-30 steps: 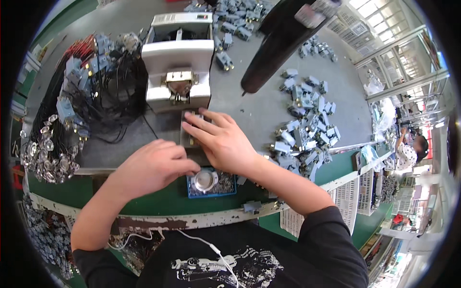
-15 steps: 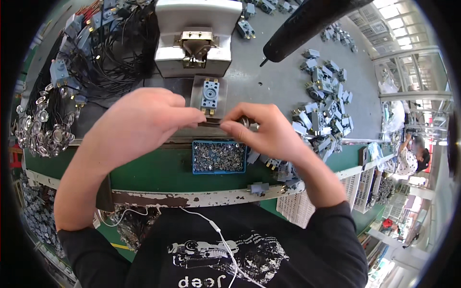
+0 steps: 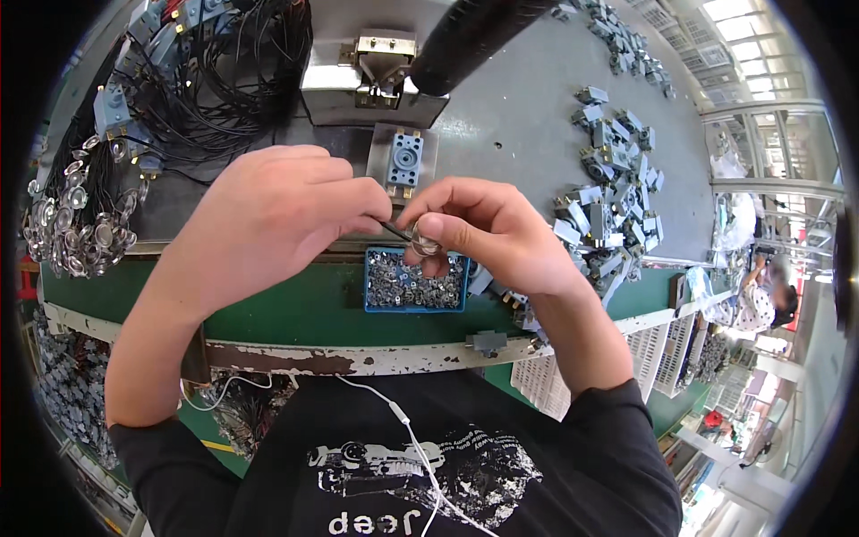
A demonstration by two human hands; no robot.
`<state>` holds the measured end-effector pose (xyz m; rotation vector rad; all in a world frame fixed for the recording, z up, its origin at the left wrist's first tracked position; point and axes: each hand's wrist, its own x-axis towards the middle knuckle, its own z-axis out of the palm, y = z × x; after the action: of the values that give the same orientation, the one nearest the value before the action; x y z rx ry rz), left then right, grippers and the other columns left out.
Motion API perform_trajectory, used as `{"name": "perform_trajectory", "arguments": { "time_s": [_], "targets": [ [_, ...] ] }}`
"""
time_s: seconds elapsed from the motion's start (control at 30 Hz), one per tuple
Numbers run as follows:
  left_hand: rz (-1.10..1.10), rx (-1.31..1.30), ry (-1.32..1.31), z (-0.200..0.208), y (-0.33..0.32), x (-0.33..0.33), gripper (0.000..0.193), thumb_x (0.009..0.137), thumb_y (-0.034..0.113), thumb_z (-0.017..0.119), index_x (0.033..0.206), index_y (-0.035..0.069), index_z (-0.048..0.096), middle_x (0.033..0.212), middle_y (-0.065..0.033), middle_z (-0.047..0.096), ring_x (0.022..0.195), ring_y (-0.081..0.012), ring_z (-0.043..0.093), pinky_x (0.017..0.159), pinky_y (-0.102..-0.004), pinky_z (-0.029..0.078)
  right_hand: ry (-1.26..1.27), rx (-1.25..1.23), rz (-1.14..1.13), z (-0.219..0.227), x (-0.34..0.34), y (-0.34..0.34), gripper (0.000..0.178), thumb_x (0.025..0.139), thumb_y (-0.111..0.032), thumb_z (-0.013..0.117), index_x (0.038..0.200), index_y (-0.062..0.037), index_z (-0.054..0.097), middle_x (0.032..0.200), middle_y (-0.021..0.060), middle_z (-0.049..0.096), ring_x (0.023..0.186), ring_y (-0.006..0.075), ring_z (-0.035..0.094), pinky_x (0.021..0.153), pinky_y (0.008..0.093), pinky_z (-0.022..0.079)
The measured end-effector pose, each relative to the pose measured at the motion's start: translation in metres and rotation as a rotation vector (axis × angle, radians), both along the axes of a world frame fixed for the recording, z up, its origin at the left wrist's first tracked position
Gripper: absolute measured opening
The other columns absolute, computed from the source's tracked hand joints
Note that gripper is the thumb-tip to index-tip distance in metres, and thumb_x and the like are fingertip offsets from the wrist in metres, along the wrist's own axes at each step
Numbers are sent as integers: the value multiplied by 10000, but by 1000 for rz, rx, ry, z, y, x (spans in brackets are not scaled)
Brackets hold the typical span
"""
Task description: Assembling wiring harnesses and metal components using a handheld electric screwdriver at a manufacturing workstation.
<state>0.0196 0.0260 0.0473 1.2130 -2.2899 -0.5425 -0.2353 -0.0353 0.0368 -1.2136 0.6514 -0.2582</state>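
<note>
My left hand point(image 3: 282, 201) is closed in a pinch on one end of a short black cable point(image 3: 395, 232). The cable runs across to a round shiny metal cap point(image 3: 423, 242), which my right hand point(image 3: 506, 234) grips between thumb and fingers. Fingers partly cover the cap and the cable's end. Just beyond my hands, a grey switch block point(image 3: 406, 161) with brass terminals lies on a metal plate point(image 3: 378, 148) before a metal fixture point(image 3: 376, 106). Below my right hand sits a blue tray point(image 3: 415, 311) of small metal pieces.
Black cables point(image 3: 237, 85) with grey blocks are heaped at left, their metal caps point(image 3: 80, 219) hanging near the bench edge. A black cylindrical tool point(image 3: 470, 45) hangs over the fixture. Many grey blocks point(image 3: 608, 219) lie at right. Another person point(image 3: 759, 300) is far right.
My right hand has turned, bringing the metal cap into clearer view. The cable between my hands now slants. The view has shifted, so the black tool appears further left, over the fixture.
</note>
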Motion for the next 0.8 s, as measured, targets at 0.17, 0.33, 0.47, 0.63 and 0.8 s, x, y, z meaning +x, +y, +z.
{"name": "perform_trajectory", "arguments": {
  "time_s": [0.17,0.33,0.47,0.63,0.8],
  "targets": [
    [80,-8,292,-7,8,-14,290,777,-78,734,1020,80,738,859,-67,605,788,-239,620,689,-336,496,-174,-131,-67,2,-8,18,321,980,-14,684,1283,61,607,1076,135,736,1024,197,727,912,337,610],
    [61,-33,412,-16,4,-16,336,765,-150,696,1011,73,748,927,-49,615,828,-194,632,688,-304,497,-244,-306,-374,-19,2,44,392,968,57,660,1345,59,556,1162,185,709,1098,250,713,967,391,604],
    [58,21,460,-19,6,-17,327,759,-153,706,992,72,759,927,-45,615,836,-196,634,690,-304,498,-294,-220,-380,-20,0,41,376,976,37,651,1340,54,557,1100,196,729,1032,263,730,906,391,613],
    [-76,-207,401,-23,-2,-7,221,764,-90,744,915,72,759,921,-54,622,859,-220,644,719,-318,512,-107,-78,-109,-7,-1,6,439,969,-197,712,1295,69,586,1010,174,727,829,218,720,756,326,591],
    [-493,-139,386,-48,-17,-3,289,859,13,701,1137,84,662,1096,-116,634,987,-263,652,820,-365,537,-103,174,389,-22,11,-46,382,934,15,719,1267,61,537,1035,170,749,863,222,755,786,323,619]
  ]
}}
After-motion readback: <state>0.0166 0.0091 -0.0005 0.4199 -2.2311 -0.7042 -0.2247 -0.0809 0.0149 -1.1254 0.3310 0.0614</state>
